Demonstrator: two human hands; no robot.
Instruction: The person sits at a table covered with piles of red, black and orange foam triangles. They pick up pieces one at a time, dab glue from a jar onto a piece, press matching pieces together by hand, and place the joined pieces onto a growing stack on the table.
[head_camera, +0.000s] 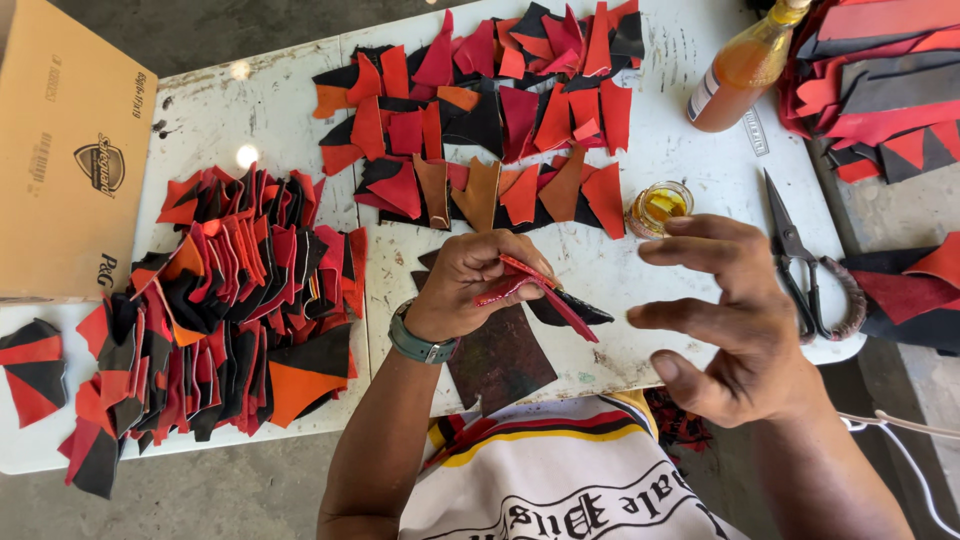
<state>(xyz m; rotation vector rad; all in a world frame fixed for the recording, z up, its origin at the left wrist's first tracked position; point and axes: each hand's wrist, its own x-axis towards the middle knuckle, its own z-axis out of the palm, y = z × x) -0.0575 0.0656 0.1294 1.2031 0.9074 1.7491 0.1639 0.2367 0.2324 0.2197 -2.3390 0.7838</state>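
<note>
Left hand (470, 285): fingers curled, thumb and fingertips pinching a red and black leather piece (545, 292) at its near end, held just above the surface (620, 275). The piece looks thin, light and flexible, probably limp enough to droop past the grip; hold it close to an edge, flat between the pads. Its upper face may be wet or glossy, though the view is too soft to confirm.

Right hand (735, 320): spread wide, fingers splayed, holding nothing, hovering just right of the piece.

Under the left hand lies a dark stained mat (505, 365). Just beyond the right hand sits a small glass dish of yellow liquid (660, 207); to its right, scissors (800, 260). Beyond both hands lies a spread of cut red, orange and black pieces (490, 110); left of the left hand, a larger stack (230, 310).
</note>
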